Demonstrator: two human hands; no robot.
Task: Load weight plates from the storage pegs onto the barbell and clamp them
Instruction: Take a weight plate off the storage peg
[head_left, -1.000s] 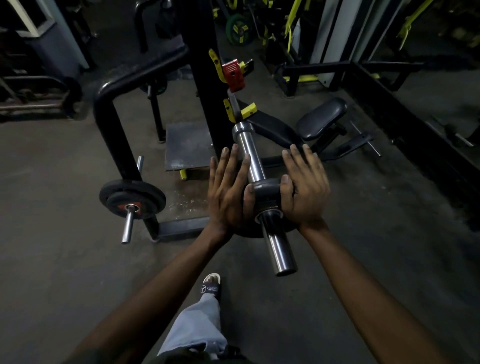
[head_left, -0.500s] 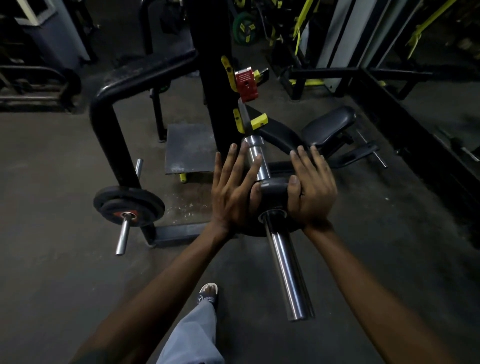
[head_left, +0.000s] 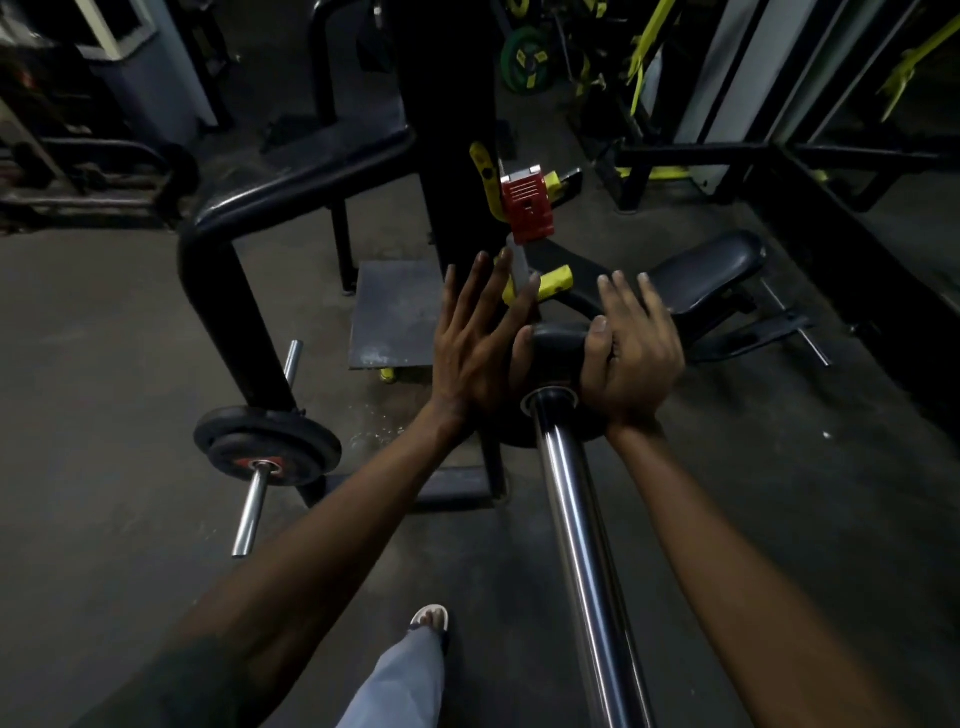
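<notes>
A black weight plate (head_left: 558, 353) sits on the chrome barbell sleeve (head_left: 582, 545), far up toward the rack. My left hand (head_left: 478, 343) presses flat against the plate's left side with its fingers spread and straight. My right hand (head_left: 628, 358) covers the plate's right side, thumb hooked over the rim. The sleeve runs from the plate toward me and out at the bottom edge. A second black plate (head_left: 267, 447) rests on a chrome storage peg (head_left: 254, 504) at the lower left of the rack.
The black rack upright (head_left: 447, 130) with yellow hooks (head_left: 556, 280) and a red part (head_left: 527, 208) stands just behind the plate. A padded bench seat (head_left: 711, 270) lies to the right. A curved black frame tube (head_left: 223, 270) is at left. My foot (head_left: 431, 618) is on the floor.
Both hands and the plate have slid further up the sleeve toward the rack, leaving more bare chrome between the plate and me. The view has moved closer.
</notes>
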